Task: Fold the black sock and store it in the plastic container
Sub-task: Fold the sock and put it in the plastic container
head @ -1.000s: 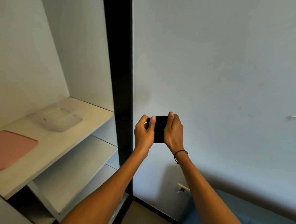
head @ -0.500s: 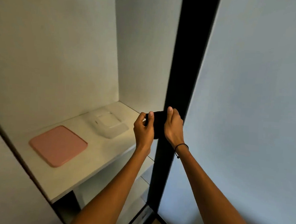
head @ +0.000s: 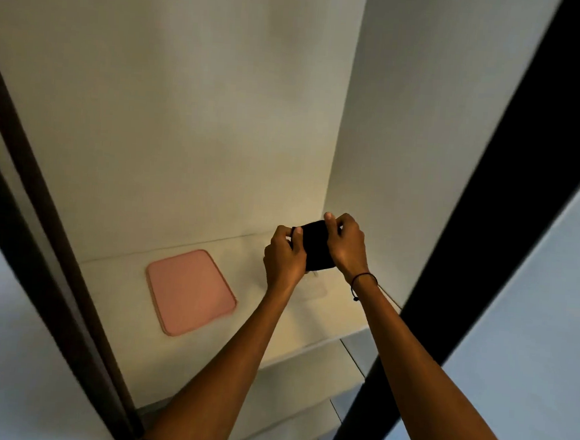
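While a dark frame post [head: 18,201] ran down the left side of the open cupboard, a flat pink lid [head: 190,292] lay on the white shelf [head: 113,276], well apart from the hands. To its right the left hand [head: 284,259] and the right hand [head: 346,248] were raised above the shelf, both clenched on the folded black sock [head: 316,247] held between them, thumbs pressed over its top edge. Beneath them a clear plastic container [head: 318,288] rested on the shelf, mostly hidden and blurred, and a thin black cord [head: 363,278] circled the right wrist.
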